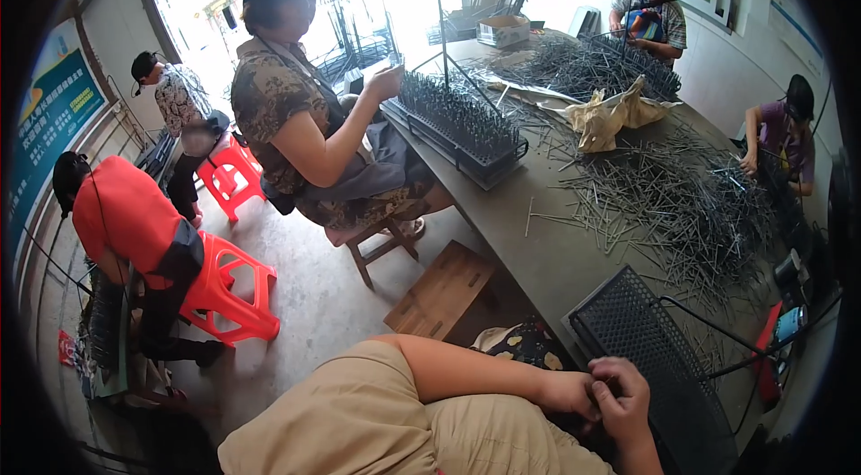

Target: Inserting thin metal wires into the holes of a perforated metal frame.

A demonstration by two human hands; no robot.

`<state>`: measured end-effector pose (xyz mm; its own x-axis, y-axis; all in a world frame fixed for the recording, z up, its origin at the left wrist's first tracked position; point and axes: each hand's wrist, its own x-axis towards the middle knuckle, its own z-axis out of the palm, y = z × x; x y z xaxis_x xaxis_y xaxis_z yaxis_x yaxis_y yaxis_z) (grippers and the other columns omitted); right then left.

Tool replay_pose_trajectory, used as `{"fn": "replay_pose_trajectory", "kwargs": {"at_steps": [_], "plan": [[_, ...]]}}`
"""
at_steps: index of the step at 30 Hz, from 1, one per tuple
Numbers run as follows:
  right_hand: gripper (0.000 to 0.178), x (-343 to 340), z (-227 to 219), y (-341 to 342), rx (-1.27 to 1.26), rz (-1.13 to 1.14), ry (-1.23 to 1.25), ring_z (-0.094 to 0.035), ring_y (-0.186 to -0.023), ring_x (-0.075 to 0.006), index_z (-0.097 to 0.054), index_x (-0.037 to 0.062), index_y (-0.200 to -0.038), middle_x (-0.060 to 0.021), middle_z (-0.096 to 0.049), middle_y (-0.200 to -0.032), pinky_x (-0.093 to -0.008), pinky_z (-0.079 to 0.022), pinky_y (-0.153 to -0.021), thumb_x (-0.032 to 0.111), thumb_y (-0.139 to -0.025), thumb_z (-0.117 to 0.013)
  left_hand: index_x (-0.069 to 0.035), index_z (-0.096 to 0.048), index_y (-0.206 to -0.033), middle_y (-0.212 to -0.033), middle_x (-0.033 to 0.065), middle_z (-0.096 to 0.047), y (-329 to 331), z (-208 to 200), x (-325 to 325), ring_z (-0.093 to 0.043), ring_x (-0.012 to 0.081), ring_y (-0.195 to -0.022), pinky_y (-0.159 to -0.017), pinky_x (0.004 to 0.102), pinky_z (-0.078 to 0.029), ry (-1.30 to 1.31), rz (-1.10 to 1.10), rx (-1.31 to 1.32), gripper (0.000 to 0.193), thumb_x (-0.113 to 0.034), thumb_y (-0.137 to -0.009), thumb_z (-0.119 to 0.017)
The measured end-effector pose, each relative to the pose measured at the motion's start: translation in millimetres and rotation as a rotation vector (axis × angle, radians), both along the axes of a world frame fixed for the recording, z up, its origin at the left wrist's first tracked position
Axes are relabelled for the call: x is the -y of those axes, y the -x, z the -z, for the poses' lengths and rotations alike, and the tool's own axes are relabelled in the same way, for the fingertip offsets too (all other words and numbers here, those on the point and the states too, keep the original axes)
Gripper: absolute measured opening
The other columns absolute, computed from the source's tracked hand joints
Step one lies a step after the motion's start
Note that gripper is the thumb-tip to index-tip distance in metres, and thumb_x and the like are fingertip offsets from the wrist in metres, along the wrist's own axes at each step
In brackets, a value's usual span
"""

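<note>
You are bringing both hands together at the near corner of the black perforated tray [655, 358], low over your lap. Your left hand [567, 392] is curling in from the left with the fingers folded, and your right hand [628, 399] is meeting it with fingers bent, thumb and fingertips pressing against the left hand's. Something small may be pinched between them, but it is too small to make out, so you cannot tell what it is. Both hands are touching each other, just beside the tray's near edge.

The tray is lying at the near end of the grey bench [556, 251], tilting over its edge toward you. Beyond the tray, a wide loose heap of thin metal pins [682, 197] is spreading over the bench. Farther along from the tray, a crumpled tan paper bag [614, 116] is sitting among the pins, and to the left of that a second tray filled with upright pins [457, 121] is resting at the bench edge.

A seated person in a patterned shirt [296, 107] is working at that filled tray. Left of your tray, on the floor, a wooden board [441, 291] is lying, and farther left a person in red is leaning by a red plastic stool [235, 291].
</note>
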<state>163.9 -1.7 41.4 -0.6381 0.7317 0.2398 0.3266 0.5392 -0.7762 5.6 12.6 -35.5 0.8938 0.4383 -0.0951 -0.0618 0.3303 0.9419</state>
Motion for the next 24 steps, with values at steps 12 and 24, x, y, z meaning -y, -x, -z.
{"fn": "replay_pose_trajectory", "kwargs": {"at_steps": [12,24], "plan": [[0.014,0,-6,23,-0.008,0.05,-0.108,-0.067,-0.097,-0.0306,-0.069,0.0017,-0.089,-0.0145,-0.07,-0.102,-0.0371,-0.052,-0.086,0.006,-0.076,-0.068,0.003,-0.06,-0.112,-0.119,0.0175,-0.06,7,9,11,-0.056,0.0258,-0.113,-0.099,0.0364,-0.043,-0.708,-0.138,0.064,0.031,-0.016,-0.088,-0.063],[0.017,4,9,6,-0.018,0.124,-0.196,-0.068,-0.092,-0.0342,-0.068,0.0025,-0.092,-0.019,-0.069,-0.103,-0.0377,-0.054,-0.082,0.007,-0.076,-0.07,-0.003,-0.047,-0.129,-0.135,0.0153,-0.046,-8,50,-10,-0.042,0.0252,-0.128,-0.109,0.0363,-0.032,-0.508,0.227,-0.033,0.052,-0.022,-0.085,-0.067]]}}
